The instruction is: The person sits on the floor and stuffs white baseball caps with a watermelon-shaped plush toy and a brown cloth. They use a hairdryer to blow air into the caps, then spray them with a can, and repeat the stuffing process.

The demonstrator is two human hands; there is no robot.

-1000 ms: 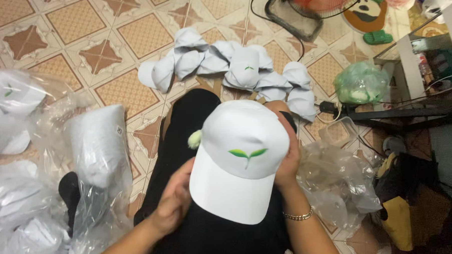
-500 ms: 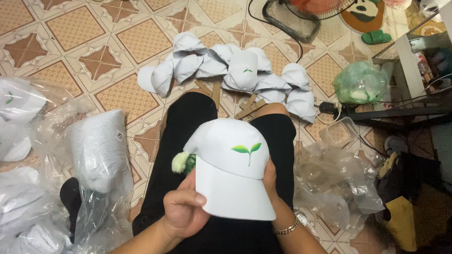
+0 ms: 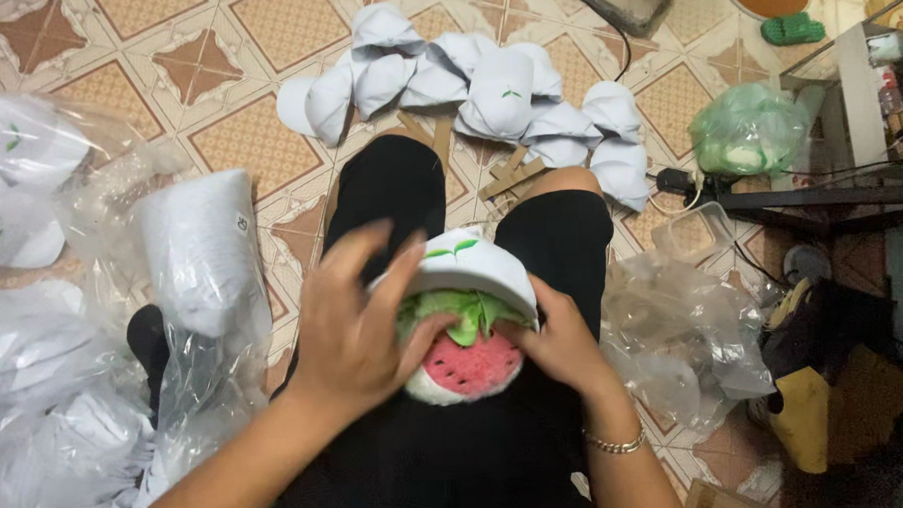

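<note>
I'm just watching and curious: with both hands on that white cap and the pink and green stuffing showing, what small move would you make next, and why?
Probably push the pink and green stuffing deeper inside the white cap. It bulges out below the cap's edge, and the left hand and right hand both press against it from either side.

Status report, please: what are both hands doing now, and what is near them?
Left hand and right hand both gripping white cap, pulled over a watermelon-shaped plush, on lap. Pile of white caps on floor ahead. Plastic bags at both sides.
</note>
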